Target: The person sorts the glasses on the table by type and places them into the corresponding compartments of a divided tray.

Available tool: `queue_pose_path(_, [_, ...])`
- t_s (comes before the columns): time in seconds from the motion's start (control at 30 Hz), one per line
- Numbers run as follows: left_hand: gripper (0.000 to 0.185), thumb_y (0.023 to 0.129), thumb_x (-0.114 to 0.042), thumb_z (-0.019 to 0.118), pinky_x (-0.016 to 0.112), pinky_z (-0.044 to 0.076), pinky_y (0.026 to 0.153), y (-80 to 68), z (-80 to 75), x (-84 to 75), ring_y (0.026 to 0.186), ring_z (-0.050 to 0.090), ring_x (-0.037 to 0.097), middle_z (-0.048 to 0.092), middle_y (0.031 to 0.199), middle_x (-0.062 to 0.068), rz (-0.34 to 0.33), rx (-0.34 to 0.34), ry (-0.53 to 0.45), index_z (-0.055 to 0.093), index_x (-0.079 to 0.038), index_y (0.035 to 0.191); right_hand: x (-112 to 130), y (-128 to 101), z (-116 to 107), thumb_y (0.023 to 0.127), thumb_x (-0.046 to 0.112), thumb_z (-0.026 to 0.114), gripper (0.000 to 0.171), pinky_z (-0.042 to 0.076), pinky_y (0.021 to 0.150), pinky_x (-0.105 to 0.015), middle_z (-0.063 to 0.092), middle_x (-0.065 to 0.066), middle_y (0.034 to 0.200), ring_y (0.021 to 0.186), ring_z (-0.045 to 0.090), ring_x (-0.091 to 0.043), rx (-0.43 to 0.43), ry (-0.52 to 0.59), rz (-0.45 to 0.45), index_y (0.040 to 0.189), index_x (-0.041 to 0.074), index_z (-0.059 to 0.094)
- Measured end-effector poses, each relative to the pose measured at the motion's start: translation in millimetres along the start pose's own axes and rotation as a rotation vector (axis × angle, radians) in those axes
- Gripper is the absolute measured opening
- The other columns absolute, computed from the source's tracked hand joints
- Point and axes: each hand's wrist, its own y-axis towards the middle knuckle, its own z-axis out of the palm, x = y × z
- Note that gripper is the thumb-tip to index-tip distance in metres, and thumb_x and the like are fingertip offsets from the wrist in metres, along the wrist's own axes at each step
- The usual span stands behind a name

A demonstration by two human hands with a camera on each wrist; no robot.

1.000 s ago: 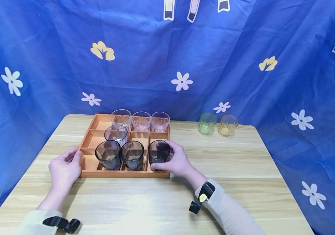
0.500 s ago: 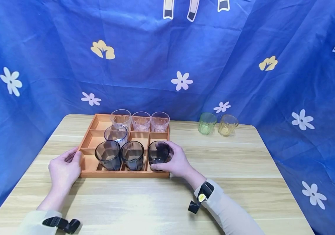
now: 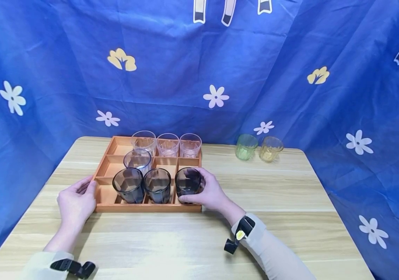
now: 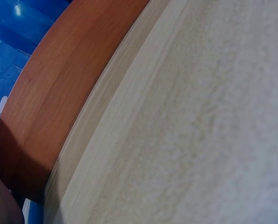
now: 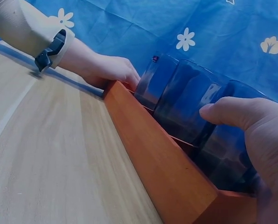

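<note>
1. Wooden tray (image 3: 105, 165) is a 3-row, 4-column grid, so 12 cells. 7 hold glasses: 3 clear glasses (image 3: 167, 145) in the back row, 1 bluish glass (image 3: 137, 160) in the middle row, 3 dark ones along the front row.
2. Right hand (image 3: 210, 191) is wrapped round the dark glass (image 3: 188, 185) in the front-right cell; thumb on the near side, fingers behind. The glass looks seated in the cell, not lifted, though its base is hidden behind the front wall.
3. Left hand (image 3: 76, 202) grips the tray's front-left corner, thumb on the rim, fingers curled at the outer wall; it looks like it is steadying the tray.
4. Judged progress: more than half filled. 5 cells are free: the whole left column, plus the 2 right-hand middle-row cells.
5. Left outside: green glass (image 3: 246, 147) and yellow glass (image 3: 270, 149), side by side near the table's far right edge, well apart from the tray.
6. Edges: the tray sits left of centre on the table (image 3: 290, 217), its back wall near the far edge and the blue cloth (image 3: 290, 77).
7. Room: bare wood in front of and right of the tray, so the reach to the 2 loose glasses is unobstructed. The front-row glasses are nearly touching, so there is little finger room between them.
</note>
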Motion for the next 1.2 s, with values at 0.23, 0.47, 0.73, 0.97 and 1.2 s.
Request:
queue_pose_path(0.23, [0.034, 0.104, -0.018, 0.064, 0.002, 0.049, 0.073, 0.9, 0.9, 2.6, 0.084, 0.058, -0.018, 0.072, 0.123, 0.022, 0.016, -0.009, 0.000, 0.074, 0.003, 0.129, 3.8, 0.5, -4.8, 0.071, -0.004, 0.096, 0.085, 0.047, 0.114, -0.047, 0.056, -0.024, 0.147, 0.131, 0.058, -0.041, 0.023, -0.011, -0.030, 0.145, 0.002, 0.054])
queue_pose_path(0.47, [0.034, 0.104, -0.018, 0.065, 0.004, 0.050, 0.074, 1.4, 1.1, 2.7, 0.087, 0.061, -0.014, 0.072, 0.125, 0.022, -0.002, 0.000, -0.002, 0.074, 0.002, 0.130, 6.3, 0.0, -12.7, 0.072, -0.004, 0.094, 0.090, 0.036, 0.122, -0.037, 0.056, -0.022, 0.149, 0.139, 0.052, -0.036, 0.019, -0.029, -0.065, 0.150, -0.003, 0.048])
queue_pose_path(0.73, [0.034, 0.104, -0.019, 0.065, 0.003, 0.050, 0.074, 1.4, 1.6, 2.5, 0.087, 0.061, -0.014, 0.072, 0.125, 0.022, -0.003, -0.002, 0.006, 0.073, 0.002, 0.130, 13.4, -1.6, -23.9, 0.073, -0.008, 0.092, 0.091, 0.036, 0.122, -0.039, 0.058, -0.016, 0.149, 0.140, 0.052, -0.030, 0.003, -0.038, -0.125, 0.151, -0.007, 0.045])
queue_pose_path(0.97, [0.034, 0.104, -0.019, 0.065, 0.003, 0.050, 0.074, 1.7, 1.9, 2.3, 0.086, 0.061, -0.015, 0.072, 0.125, 0.022, -0.002, -0.003, 0.002, 0.073, 0.002, 0.130, 20.2, -3.0, -32.5, 0.073, -0.015, 0.088, 0.089, 0.034, 0.123, -0.044, 0.057, -0.020, 0.149, 0.141, 0.048, -0.043, 0.001, 0.020, -0.165, 0.150, -0.013, 0.042])
queue_pose_path(1.2, [0.034, 0.104, -0.019, 0.065, 0.003, 0.050, 0.073, 1.8, 1.7, 2.0, 0.087, 0.061, -0.014, 0.072, 0.125, 0.022, -0.003, 0.001, 0.010, 0.073, 0.002, 0.130, 25.4, -4.3, -42.9, 0.074, -0.017, 0.086, 0.086, 0.036, 0.122, -0.043, 0.055, -0.028, 0.149, 0.141, 0.048, -0.045, -0.036, 0.050, -0.180, 0.149, -0.009, 0.046])
